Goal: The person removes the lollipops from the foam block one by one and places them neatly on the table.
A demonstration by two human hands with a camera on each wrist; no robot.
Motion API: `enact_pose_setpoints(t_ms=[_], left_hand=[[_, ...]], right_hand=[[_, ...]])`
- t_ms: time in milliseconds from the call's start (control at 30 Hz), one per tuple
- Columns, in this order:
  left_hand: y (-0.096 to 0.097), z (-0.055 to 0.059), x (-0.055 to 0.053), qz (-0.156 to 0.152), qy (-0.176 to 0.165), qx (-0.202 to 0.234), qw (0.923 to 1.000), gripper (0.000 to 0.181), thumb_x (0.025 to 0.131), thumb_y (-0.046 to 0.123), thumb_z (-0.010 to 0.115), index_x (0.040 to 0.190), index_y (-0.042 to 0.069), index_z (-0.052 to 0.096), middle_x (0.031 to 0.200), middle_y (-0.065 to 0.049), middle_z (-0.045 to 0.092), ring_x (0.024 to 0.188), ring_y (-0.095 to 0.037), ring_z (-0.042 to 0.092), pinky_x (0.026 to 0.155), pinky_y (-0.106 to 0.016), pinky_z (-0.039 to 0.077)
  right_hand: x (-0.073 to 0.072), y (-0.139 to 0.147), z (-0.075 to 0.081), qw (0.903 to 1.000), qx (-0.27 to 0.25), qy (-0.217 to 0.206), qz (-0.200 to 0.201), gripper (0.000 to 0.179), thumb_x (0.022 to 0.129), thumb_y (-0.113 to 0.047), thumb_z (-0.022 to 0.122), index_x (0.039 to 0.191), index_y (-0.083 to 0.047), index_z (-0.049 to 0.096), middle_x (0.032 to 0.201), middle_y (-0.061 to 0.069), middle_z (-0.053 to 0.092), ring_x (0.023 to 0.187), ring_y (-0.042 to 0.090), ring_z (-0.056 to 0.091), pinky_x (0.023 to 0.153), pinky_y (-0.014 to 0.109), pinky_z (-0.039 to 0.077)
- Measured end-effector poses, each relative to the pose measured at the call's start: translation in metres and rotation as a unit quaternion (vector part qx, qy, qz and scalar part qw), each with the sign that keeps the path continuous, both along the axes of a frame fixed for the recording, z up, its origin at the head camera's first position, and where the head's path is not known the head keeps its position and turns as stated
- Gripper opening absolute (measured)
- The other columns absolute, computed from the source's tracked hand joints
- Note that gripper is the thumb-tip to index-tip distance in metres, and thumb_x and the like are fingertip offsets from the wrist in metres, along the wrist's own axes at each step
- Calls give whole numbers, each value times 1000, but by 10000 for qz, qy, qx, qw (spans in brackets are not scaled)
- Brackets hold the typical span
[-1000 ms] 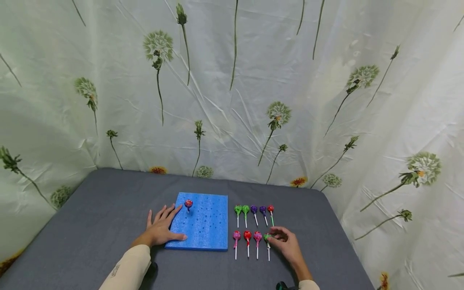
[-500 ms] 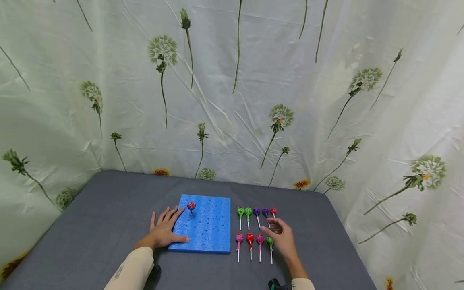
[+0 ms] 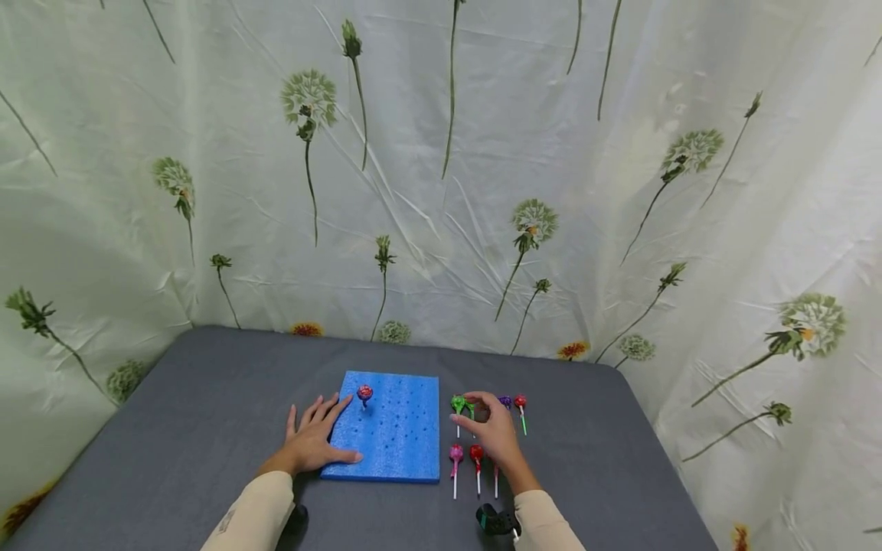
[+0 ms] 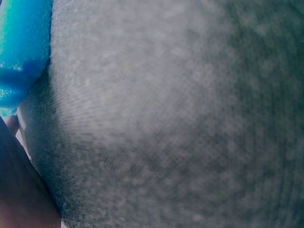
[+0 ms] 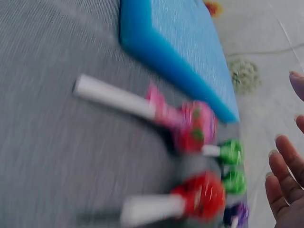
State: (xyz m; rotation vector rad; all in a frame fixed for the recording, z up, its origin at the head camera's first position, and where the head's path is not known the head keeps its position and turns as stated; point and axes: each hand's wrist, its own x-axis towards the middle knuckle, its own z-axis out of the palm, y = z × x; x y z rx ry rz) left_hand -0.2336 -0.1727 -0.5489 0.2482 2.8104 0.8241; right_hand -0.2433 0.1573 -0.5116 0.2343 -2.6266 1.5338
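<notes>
My left hand [image 3: 310,440] rests spread on the left edge of a blue foam board [image 3: 406,455] dotted with small holes. One red lollipop [image 3: 364,392] stands upright in the board near its upper left. To the right, my right hand [image 3: 491,427] hovers over the lollipops, its fingers loosely bent and holding nothing. Near its fingertips is a green lollipop [image 3: 458,402]. Below lie a pink lollipop [image 5: 195,124] and a red lollipop [image 5: 204,194], large in the right wrist view. The hand hides part of the upper row and most of the lower row's right end.
A purple lollipop [image 3: 506,401] and a red lollipop with a green stick [image 3: 521,402] lie right of my right hand. A grey cloth [image 3: 234,390] covers the table. Behind hangs a pale curtain [image 3: 427,207] with a dandelion print. A black wrist device [image 3: 494,520] sits by my right sleeve.
My right hand has moved from the lower right lollipop, up and left, to the green ones in the upper row. The left hand stays on the board. The view shifted slightly.
</notes>
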Motion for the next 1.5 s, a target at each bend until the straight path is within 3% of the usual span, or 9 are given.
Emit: enact_pose_setpoints(t_ms=[200,367,800,1000,1200,1500], left_hand=[[-1,1,0,22,2,-9,10000,114,65,73,71,153,16,26,155,-21,22,142,-47,8,105,-67,-17],[4,-1,0,38,45,21,10000,113,65,70,73,153,17,27,155,-20,24,142,-47,10,105,-68,-15],[3,1,-1,51,-55,-112,9999,116,63,78,68,154,17,26,156,-20,22,143,-46,8,106,-66,-17],[2,-4,-1,65,83,-37,9999,116,63,79,67,153,17,28,155,-20,24,143,-47,9,105,-66,-17],[1,-7,-4,124,161,-78,9998,115,63,77,69,151,15,30,154,-20,26,142,-47,11,106,-68,-14],[1,3,1,113,1,-103,9999,114,63,74,72,152,16,30,155,-20,25,142,-46,11,106,-67,-13]], right_hand=[[-9,-31,10,9952,18,37,980,46,83,-24,77,121,-2,60,119,20,60,106,36,53,85,50,46],[-13,-52,11,9916,-54,117,1287,42,83,-16,76,120,-1,61,119,20,60,105,36,53,88,55,44],[-21,-110,-2,9905,-554,-1,1261,38,86,-12,73,121,-2,61,114,15,63,102,32,56,86,46,47],[-20,-130,-9,9908,-669,-114,1173,42,85,-14,75,124,-6,62,116,9,64,103,27,58,85,40,49],[-14,-146,-7,9906,-1068,-277,804,36,85,-11,75,119,-7,65,108,5,66,95,21,60,77,29,50],[-13,-159,-9,9908,-1214,-211,555,29,86,-7,72,114,-3,67,105,5,68,87,15,60,77,27,51]])
